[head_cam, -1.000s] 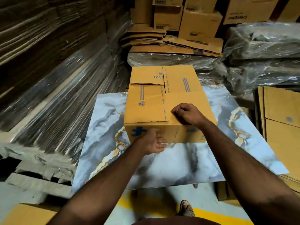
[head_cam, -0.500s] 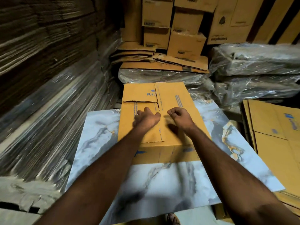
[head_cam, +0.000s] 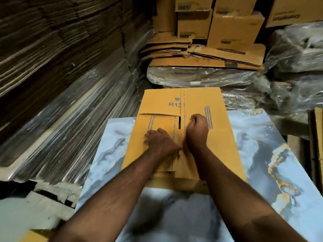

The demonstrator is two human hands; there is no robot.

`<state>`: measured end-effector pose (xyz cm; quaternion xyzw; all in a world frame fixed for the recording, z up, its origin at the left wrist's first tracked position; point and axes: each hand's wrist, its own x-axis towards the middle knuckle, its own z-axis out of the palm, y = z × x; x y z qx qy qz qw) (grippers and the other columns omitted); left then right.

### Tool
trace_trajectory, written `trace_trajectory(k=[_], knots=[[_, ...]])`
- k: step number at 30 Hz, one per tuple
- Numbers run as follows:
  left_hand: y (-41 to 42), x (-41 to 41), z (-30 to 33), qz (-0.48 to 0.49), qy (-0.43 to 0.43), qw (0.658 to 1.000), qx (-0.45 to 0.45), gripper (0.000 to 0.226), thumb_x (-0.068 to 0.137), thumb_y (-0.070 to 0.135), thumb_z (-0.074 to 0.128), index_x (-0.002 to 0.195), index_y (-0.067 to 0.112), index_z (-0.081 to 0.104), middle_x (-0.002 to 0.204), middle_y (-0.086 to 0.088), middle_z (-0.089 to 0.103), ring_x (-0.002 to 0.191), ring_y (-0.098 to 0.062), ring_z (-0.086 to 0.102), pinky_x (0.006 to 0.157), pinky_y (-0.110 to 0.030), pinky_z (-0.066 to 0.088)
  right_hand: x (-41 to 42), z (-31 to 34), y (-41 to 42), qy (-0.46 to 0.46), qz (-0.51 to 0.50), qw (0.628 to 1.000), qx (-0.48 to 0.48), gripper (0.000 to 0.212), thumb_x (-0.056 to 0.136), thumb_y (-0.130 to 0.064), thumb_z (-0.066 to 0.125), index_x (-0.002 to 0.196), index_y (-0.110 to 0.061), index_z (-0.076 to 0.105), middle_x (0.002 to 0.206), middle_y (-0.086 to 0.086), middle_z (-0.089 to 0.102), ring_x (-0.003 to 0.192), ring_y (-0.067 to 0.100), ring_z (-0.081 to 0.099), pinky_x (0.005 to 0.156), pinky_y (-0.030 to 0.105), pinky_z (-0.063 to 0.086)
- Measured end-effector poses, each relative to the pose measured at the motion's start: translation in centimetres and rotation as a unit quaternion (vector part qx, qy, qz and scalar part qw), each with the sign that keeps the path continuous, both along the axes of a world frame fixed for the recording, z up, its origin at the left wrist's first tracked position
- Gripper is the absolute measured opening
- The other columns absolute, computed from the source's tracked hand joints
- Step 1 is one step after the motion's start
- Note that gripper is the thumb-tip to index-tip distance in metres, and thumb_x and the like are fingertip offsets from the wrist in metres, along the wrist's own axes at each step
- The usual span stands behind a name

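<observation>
A yellow-brown cardboard box [head_cam: 202,103] marked "R13" in blue stands on a marble-patterned slab [head_cam: 262,154], its top flaps folded shut. My left hand [head_cam: 160,142] lies flat on the left near flap with the fingers spread and pointing left. My right hand [head_cam: 198,131] is curled into a fist and presses down on the flaps near the centre seam, just right of a small dark slot. Both forearms reach over the near edge of the box. The hands are slightly blurred.
Plastic-wrapped bundles of flat cardboard [head_cam: 70,119] rise along the left. Flattened cartons [head_cam: 201,55] and stacked boxes [head_cam: 234,30] sit behind on wrapped bundles [head_cam: 192,75]. More wrapped bundles [head_cam: 297,55] fill the right, with flat cartons [head_cam: 316,137] at the right edge.
My left hand came up from the box's near side onto the top, then slid left and flattened. My right hand moved toward the centre seam and closed into a fist. The view moved closer.
</observation>
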<state>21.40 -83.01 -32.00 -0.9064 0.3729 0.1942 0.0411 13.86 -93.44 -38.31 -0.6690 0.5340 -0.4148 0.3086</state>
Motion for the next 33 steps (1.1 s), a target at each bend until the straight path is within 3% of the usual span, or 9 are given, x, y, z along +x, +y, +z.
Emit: trace_trajectory(k=[2,5,10,12,15,18,24,29,33], knots=[[-0.1,-0.1,1.1,-0.065,-0.071,0.995,-0.025,0.082,0.078,0.07,0.053,0.131,0.007,0.053,0.133,-0.017,0.056,0.123,-0.034,0.052,0.094,-0.039,0.044,0.0,-0.7,0.1,0.073,0.064,0.99,-0.099,0.017,0.083,-0.001,0.049,0.086,0.002,0.065,0.086,0.021,0.063,0.082,0.037,0.056,0.075,0.045,0.044],[-0.7,0.4,4.4,-0.077,-0.113,0.989,-0.046,0.059,0.086,0.059,0.052,0.119,0.012,0.064,0.121,-0.01,0.064,0.112,-0.031,0.06,0.081,-0.033,0.044,0.2,-0.8,-0.3,0.172,0.116,0.971,-0.119,0.025,0.084,-0.021,0.046,0.082,-0.005,0.066,0.086,0.017,0.061,0.084,0.036,0.054,0.073,0.044,0.042],[-0.5,2.3,7.9,-0.096,-0.166,0.98,-0.051,0.044,0.084,0.055,0.061,0.101,0.015,0.063,0.091,-0.006,0.058,0.082,-0.026,0.054,0.066,-0.031,0.041,0.4,-0.9,0.4,0.395,0.233,0.878,-0.14,0.068,0.082,-0.065,0.022,0.11,-0.023,0.069,0.128,0.011,0.052,0.12,0.03,0.043,0.101,0.051,0.028],[-0.2,2.5,8.1,-0.112,-0.158,0.98,-0.057,0.034,0.084,0.049,0.059,0.093,0.016,0.059,0.093,-0.006,0.06,0.08,-0.025,0.052,0.066,-0.031,0.04,0.4,-0.3,0.1,0.438,0.261,0.852,-0.117,0.069,0.086,-0.074,0.029,0.122,-0.027,0.064,0.145,0.011,0.04,0.136,0.03,0.03,0.112,0.057,0.016],[0.3,2.9,8.2,-0.112,-0.146,0.978,-0.093,0.034,0.086,0.044,0.056,0.1,0.014,0.062,0.097,-0.009,0.063,0.082,-0.026,0.054,0.068,-0.031,0.041,0.4,1.3,0.2,0.429,0.277,0.855,-0.087,0.073,0.084,-0.078,0.042,0.133,-0.026,0.057,0.148,0.009,0.034,0.138,0.029,0.024,0.113,0.057,0.014],[0.7,4.2,9.0,-0.094,-0.13,0.978,-0.135,0.032,0.089,0.039,0.055,0.103,0.012,0.064,0.1,-0.01,0.064,0.085,-0.028,0.055,0.071,-0.032,0.044,0.0,3.6,1.2,0.402,0.245,0.869,-0.151,0.079,0.085,-0.076,0.044,0.136,-0.017,0.05,0.14,0.009,0.041,0.13,0.028,0.033,0.107,0.052,0.024],[0.4,7.1,10.3,-0.052,-0.074,0.98,-0.179,0.028,0.086,0.042,0.06,0.085,0.014,0.059,0.082,-0.005,0.06,0.075,-0.023,0.055,0.055,-0.028,0.037,-1.8,8.2,4.1,0.32,0.207,0.881,-0.281,0.072,0.077,-0.078,0.046,0.114,-0.019,0.064,0.114,0.003,0.055,0.114,0.026,0.046,0.097,0.048,0.028],[0.1,8.2,10.6,-0.042,-0.034,0.98,-0.192,0.037,0.081,0.049,0.065,0.092,0.013,0.066,0.09,-0.006,0.064,0.085,-0.026,0.061,0.062,-0.03,0.042,-3.4,11.0,7.6,0.266,0.168,0.874,-0.371,0.067,0.07,-0.077,0.056,0.095,-0.016,0.068,0.109,0.003,0.058,0.109,0.025,0.048,0.094,0.045,0.029],[0.0,8.3,10.2,-0.052,-0.004,0.976,-0.21,0.031,0.079,0.045,0.063,0.087,0.015,0.067,0.086,-0.005,0.069,0.081,-0.022,0.065,0.06,-0.029,0.042,-5.0,12.2,9.4,0.223,0.157,0.874,-0.403,0.057,0.072,-0.07,0.063,0.091,-0.016,0.069,0.102,0.002,0.061,0.101,0.026,0.051,0.088,0.044,0.031]])
